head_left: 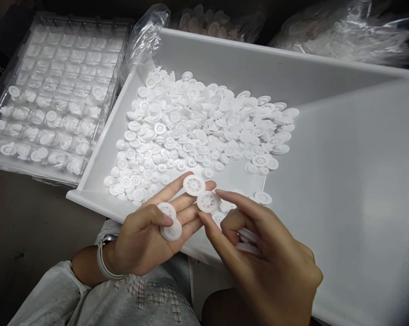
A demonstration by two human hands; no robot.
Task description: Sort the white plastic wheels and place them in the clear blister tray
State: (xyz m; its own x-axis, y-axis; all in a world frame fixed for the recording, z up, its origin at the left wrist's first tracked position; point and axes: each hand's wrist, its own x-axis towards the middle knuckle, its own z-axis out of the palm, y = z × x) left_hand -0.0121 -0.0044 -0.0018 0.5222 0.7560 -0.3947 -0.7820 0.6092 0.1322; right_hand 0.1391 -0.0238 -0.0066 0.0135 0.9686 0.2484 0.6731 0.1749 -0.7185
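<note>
My left hand (150,231) is palm up above the near edge of the bin, its thumb pressing two small white plastic wheels (172,230) against the palm. Another white spoked wheel (194,184) rests on its fingertips. Between thumb and forefinger, my right hand (258,240) pinches a similar spoked wheel (208,202), right beside the one on the left fingertips. More white discs (248,240) show in the curled fingers of the right hand, partly hidden. Beneath and beyond both hands lies a heap of the same white wheels (204,122) in the bin.
The large white bin (353,149) has raised walls. Left of it stands a stack of clear compartment trays (61,90), with white wheels in the nearer rows. Clear plastic bags (343,36) lie behind the bin, and another crumpled bag (146,40) hangs at its far left corner.
</note>
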